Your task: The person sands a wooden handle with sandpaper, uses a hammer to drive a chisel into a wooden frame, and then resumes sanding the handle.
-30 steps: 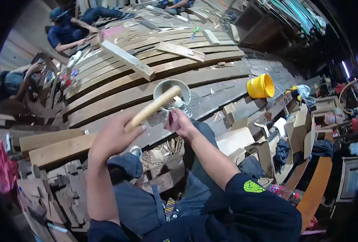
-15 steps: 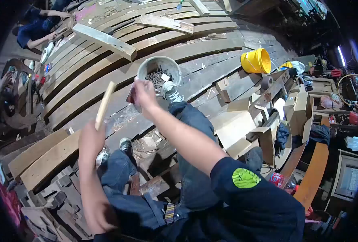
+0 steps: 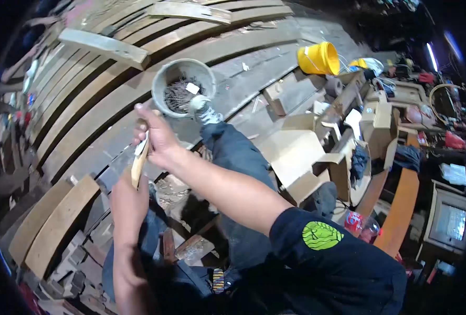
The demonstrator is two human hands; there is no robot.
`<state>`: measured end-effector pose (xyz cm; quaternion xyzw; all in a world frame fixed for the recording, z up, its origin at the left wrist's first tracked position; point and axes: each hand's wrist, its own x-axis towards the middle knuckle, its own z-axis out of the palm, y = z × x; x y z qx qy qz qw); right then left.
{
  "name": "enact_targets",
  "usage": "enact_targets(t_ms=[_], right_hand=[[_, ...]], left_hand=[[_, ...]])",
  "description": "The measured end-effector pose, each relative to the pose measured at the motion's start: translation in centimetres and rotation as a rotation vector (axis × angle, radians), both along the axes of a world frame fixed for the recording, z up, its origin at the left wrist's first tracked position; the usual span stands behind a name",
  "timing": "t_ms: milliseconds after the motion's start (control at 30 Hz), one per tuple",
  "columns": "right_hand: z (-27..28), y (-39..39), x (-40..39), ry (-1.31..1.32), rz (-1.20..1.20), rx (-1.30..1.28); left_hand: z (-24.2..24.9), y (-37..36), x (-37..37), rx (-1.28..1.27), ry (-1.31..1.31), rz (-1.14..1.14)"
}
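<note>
My left hand is closed around the lower part of a pale wooden stick, held upright at a slight tilt. My right hand is closed at the stick's upper end, pinching a small piece of sandpaper against the wood; only a pale edge of it shows. Just beyond my right hand stands a grey bucket holding many dark nails and a small white piece. My shoe rests beside the bucket.
Long curved timbers cover the floor ahead, with a loose beam across them. A yellow bucket lies tipped right of centre. Opened cardboard boxes sit to my right. Curved boards and wood offcuts are at lower left.
My right hand has come back from near the bucket to the stick, bringing the sandpaper onto its upper end. The view has shifted, and the co-worker at upper left is now mostly out of sight.
</note>
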<state>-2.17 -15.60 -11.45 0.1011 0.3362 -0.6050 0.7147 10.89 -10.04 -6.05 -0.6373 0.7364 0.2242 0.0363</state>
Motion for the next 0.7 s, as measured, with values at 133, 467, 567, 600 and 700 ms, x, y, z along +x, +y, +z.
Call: enact_targets(t_ms=[133, 467, 567, 600, 700], right_hand=[[0.8, 0.2, -0.9, -0.362, 0.164, -0.236], [0.7, 0.2, 1.4, 0.241, 0.043, 0.038], [1.4, 0.2, 0.3, 0.001, 0.135, -0.132], [1.6, 0.3, -0.2, -0.282, 0.211, -0.296], [1.8, 0.4, -1.1, -0.522, 0.294, -0.460]], left_hand=[[1.9, -0.5, 0.0, 1.205, 1.095, 0.722], [-1.1, 1.1, -1.2, 0.005, 0.169, 0.083], [0.2, 0.4, -0.5, 0.476, 0.675, 0.356], [1.4, -0.1, -0.1, 0.951, 0.991, 0.636], [2.1, 0.8, -0.7, 1.303, 1.425, 0.670]])
